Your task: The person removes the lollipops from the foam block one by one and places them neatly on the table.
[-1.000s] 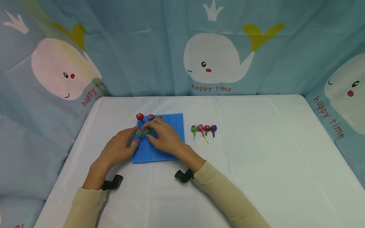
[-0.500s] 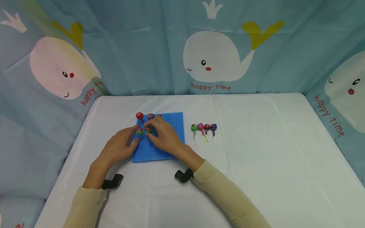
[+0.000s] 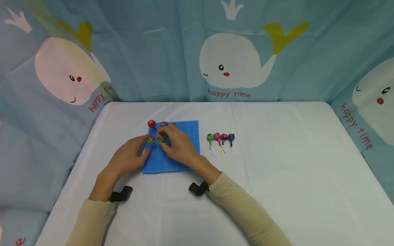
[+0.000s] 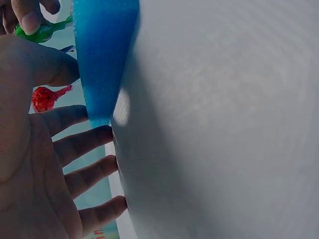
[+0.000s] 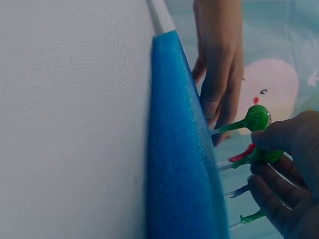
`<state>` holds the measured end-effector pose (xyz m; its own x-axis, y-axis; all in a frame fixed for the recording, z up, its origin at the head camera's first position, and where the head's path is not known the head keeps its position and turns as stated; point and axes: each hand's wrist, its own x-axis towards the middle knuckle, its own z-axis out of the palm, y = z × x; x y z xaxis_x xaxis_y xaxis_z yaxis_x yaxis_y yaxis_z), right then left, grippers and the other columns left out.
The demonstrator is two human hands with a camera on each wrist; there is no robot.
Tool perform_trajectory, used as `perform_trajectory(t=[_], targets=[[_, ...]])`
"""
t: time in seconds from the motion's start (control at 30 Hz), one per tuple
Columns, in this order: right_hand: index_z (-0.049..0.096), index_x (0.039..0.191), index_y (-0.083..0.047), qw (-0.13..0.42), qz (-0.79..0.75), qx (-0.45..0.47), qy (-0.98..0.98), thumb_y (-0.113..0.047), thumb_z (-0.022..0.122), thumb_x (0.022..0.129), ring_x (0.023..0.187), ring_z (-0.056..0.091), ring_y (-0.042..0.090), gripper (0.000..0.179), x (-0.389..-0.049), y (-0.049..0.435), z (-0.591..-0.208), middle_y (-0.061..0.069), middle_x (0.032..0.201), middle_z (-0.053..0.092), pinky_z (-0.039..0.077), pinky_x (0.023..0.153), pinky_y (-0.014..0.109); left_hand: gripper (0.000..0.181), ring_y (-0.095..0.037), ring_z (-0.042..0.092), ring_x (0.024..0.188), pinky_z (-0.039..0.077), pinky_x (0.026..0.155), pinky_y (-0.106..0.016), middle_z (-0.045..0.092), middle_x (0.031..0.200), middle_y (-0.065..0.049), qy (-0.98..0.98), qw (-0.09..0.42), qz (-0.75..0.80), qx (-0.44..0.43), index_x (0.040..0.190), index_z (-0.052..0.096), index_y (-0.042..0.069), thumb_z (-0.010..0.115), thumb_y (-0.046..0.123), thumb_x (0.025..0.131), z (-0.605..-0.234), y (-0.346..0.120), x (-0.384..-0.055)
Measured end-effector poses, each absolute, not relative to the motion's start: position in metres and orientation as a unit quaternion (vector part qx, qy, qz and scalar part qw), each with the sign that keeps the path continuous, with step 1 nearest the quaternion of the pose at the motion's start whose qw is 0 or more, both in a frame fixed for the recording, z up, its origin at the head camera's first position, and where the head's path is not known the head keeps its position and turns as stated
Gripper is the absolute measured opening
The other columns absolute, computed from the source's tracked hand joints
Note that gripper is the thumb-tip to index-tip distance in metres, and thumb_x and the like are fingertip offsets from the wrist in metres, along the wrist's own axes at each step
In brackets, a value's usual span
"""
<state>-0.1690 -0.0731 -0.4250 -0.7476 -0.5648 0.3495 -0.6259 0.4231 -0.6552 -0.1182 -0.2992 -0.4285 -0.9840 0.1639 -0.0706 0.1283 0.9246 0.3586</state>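
A blue foam block lies on the table with several lollipops stuck upright in its top. My right hand is over it, thumb and fingers round the head of a green-and-red lollipop whose stick stands in the foam. My left hand rests at the block's left edge, fingers extended and apart, fingertips along the side in the left wrist view. Another green-and-red lollipop stands between the two hands. Behind it a red lollipop leans slightly, and a purple-red lollipop stands beside that.
To the right of the block, a green lollipop, a pink lollipop, a dark red lollipop and a purple lollipop lie on the white tablecloth. A blue whale-print curtain hangs behind the table.
A little more of the green-and-red lollipop shows between my right thumb and fingers. My left hand stays at the foam's edge; the head view has shifted slightly.
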Motion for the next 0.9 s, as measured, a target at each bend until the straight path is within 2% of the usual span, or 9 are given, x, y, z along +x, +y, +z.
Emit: perform_trajectory(t=[0.2, 0.47, 0.67, 0.9], targets=[[0.067, 0.13, -0.01, 0.055, 0.419, 0.356, -0.834, -0.013, 0.076, 0.098, 0.111, 0.073, 0.015, 0.033, -0.17, -0.073, -0.426, 0.005, 0.125, 0.071, 0.061, 0.096, 0.028, 0.063, -0.049, 0.047, 0.148, 0.039, 0.122, -0.069, 0.052, 0.158, -0.026, 0.979, 0.045, 0.18, 0.081, 0.161, 0.043, 0.005, 0.059, 0.031, 0.105, -0.427, -0.301, -0.119], [0.071, 0.124, -0.009, 0.083, 0.43, 0.359, -0.824, -0.01, 0.074, 0.098, 0.106, 0.072, 0.016, 0.025, -0.17, -0.07, -0.426, 0.006, 0.121, 0.064, 0.062, 0.091, 0.024, 0.064, -0.048, 0.046, 0.149, 0.038, 0.122, -0.068, 0.052, 0.159, -0.026, 0.979, 0.05, 0.183, 0.077, 0.162, 0.042, 0.006, 0.059, 0.031, 0.105, -0.431, -0.3, -0.12], [0.07, 0.122, -0.008, 0.105, 0.424, 0.372, -0.819, -0.009, 0.074, 0.098, 0.104, 0.073, 0.018, 0.024, -0.17, -0.068, -0.423, 0.005, 0.118, 0.066, 0.061, 0.089, 0.025, 0.064, -0.049, 0.047, 0.149, 0.038, 0.122, -0.068, 0.052, 0.159, -0.026, 0.979, 0.047, 0.181, 0.08, 0.161, 0.043, 0.005, 0.059, 0.031, 0.105, -0.43, -0.299, -0.118], [0.072, 0.116, -0.008, 0.099, 0.43, 0.372, -0.816, -0.009, 0.077, 0.096, 0.102, 0.075, 0.015, 0.021, -0.171, -0.065, -0.417, 0.005, 0.112, 0.07, 0.062, 0.09, 0.026, 0.064, -0.049, 0.048, 0.148, 0.039, 0.122, -0.068, 0.052, 0.159, -0.026, 0.979, 0.038, 0.184, 0.084, 0.161, 0.043, 0.005, 0.059, 0.031, 0.105, -0.431, -0.3, -0.118]])
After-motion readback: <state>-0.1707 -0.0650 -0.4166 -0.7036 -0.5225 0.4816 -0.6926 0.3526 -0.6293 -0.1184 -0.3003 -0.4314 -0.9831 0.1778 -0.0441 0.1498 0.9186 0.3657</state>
